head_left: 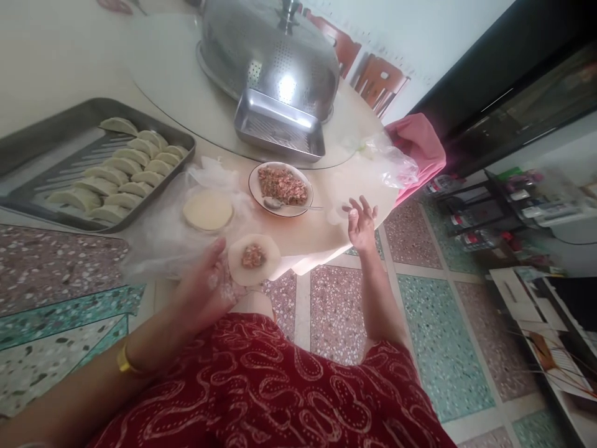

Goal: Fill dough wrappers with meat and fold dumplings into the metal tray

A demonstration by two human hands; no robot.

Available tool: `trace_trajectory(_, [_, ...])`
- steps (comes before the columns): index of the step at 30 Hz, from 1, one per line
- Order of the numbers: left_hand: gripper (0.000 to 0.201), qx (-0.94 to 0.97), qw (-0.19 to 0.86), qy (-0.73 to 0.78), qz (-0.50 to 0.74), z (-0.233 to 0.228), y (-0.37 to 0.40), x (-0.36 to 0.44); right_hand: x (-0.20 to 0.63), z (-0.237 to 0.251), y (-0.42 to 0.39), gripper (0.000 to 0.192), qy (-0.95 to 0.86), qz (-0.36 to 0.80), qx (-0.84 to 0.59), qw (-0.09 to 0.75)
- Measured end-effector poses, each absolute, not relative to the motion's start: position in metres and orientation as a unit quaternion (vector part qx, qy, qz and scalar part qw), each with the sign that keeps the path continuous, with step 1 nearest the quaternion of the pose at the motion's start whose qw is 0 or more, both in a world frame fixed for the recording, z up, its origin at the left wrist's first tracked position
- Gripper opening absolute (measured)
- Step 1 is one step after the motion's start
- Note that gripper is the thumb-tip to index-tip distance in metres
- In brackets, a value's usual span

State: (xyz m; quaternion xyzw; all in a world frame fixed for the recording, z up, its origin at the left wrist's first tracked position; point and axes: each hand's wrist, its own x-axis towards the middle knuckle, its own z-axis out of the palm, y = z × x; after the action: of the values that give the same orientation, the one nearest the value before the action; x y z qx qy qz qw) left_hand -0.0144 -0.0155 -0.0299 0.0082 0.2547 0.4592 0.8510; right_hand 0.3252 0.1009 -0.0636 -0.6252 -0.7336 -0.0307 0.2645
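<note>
My left hand (205,283) holds a round dumpling wrapper (254,258) with a lump of minced filling in its middle, just off the table's near edge. My right hand (361,221) hovers over the table edge with fingers spread and nothing in it. A white plate of minced filling (281,186) with a metal spoon (280,203) lies between the hands, farther back. A stack of round wrappers (208,210) rests on clear plastic beside the plate.
A metal tray (56,134) at the left carries several folded dumplings (119,174). Behind stand a small steel tray (280,130) and a domed perforated steel cover (275,56) on a turntable. A plastic bag (387,162) and pink cloth (417,146) lie at the right edge.
</note>
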Motion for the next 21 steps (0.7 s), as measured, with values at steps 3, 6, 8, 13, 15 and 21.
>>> trace_trajectory(3, [0.045, 0.012, 0.848, 0.255, 0.464, -0.029, -0.017, -0.015, 0.321, -0.053, 0.093, 0.061, -0.715, -0.038, -0.606, 0.346])
trace_trajectory(6, [0.046, 0.009, 0.842, 0.257, 0.475, -0.027, -0.021, -0.017, 0.300, -0.039, 0.076, 0.056, -0.662, -0.020, -0.562, 0.496])
trace_trajectory(8, [0.047, 0.006, 0.842, 0.252, 0.478, -0.026, -0.023, -0.019, 0.274, -0.034, 0.062, 0.054, -0.637, 0.044, -0.523, 0.565])
trace_trajectory(13, [0.048, 0.012, 0.839, 0.233, 0.491, -0.023, -0.031, -0.033, 0.186, -0.035, 0.029, 0.053, -0.720, 0.267, -0.388, 0.510])
trace_trajectory(15, [0.048, 0.021, 0.842, 0.216, 0.495, -0.021, -0.034, -0.039, 0.157, -0.036, 0.022, 0.049, -0.753, 0.289, -0.332, 0.489])
trace_trajectory(21, [0.050, 0.037, 0.824, 0.170, 0.540, -0.012, -0.046, -0.056, 0.114, -0.039, 0.028, 0.046, -0.834, 0.263, -0.218, 0.434])
